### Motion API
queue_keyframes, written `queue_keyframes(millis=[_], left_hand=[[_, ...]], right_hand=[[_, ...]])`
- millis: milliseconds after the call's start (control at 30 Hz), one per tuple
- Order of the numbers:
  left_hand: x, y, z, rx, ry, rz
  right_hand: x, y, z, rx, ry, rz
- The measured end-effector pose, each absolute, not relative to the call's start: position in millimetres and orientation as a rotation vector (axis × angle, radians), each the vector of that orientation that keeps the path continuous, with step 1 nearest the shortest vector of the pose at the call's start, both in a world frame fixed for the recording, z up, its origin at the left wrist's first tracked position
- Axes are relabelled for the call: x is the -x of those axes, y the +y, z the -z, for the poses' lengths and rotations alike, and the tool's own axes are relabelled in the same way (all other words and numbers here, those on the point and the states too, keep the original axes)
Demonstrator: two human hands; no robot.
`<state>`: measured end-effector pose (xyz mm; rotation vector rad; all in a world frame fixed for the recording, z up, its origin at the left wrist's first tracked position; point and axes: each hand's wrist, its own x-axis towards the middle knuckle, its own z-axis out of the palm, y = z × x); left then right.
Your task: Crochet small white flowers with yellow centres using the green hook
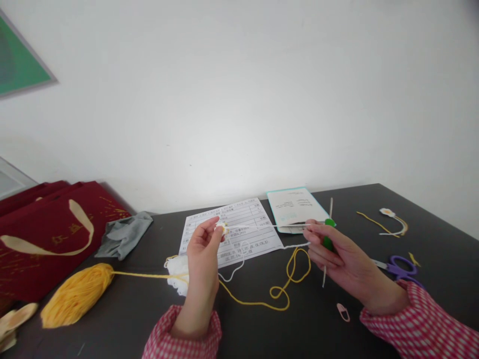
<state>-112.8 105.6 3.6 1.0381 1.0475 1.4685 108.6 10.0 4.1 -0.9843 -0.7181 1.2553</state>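
Note:
Pinched between the thumb and fingers of my left hand (206, 244) is a small white and yellow crochet piece (221, 228), partly covered by the fingertips. A white yarn strand (267, 227) runs taut from it to my right hand (339, 259). My right fingers are closed around a green-handled crochet hook (328, 243) and also pinch the strand. Thin pale ends stick out above and below this hand; I cannot tell whether they are shaft or yarn. Behind my left wrist lies a white yarn ball (176, 274), partly hidden. Loose yellow yarn (258, 303) loops across the table between my hands.
A printed pattern sheet (228, 254) and a booklet (295, 207) lie at the back. Left are a yellow yarn skein (77, 295), a grey cloth (125, 234) and a red bag (45, 249). Right are purple scissors (402, 269), a finished crochet flower (387, 213) and a pink stitch marker (343, 312).

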Motion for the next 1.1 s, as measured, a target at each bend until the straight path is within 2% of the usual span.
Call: queue_keyframes(millis=[200,433,700,1100], left_hand=[[105,91,-19,-1.094,0.848,-1.248],[105,72,-26,-1.162,0.612,-0.961],[94,62,-18,-1.107,0.554,-0.834],[95,67,-14,-0.886,0.528,-0.837]], right_hand=[[-110,8,-4,1.201,-1.078,-1.288],[-104,10,4,1.385,-1.105,-0.952],[-79,-3,8,1.179,-1.163,-1.377],[-83,2,19,1.17,-1.185,-1.414]])
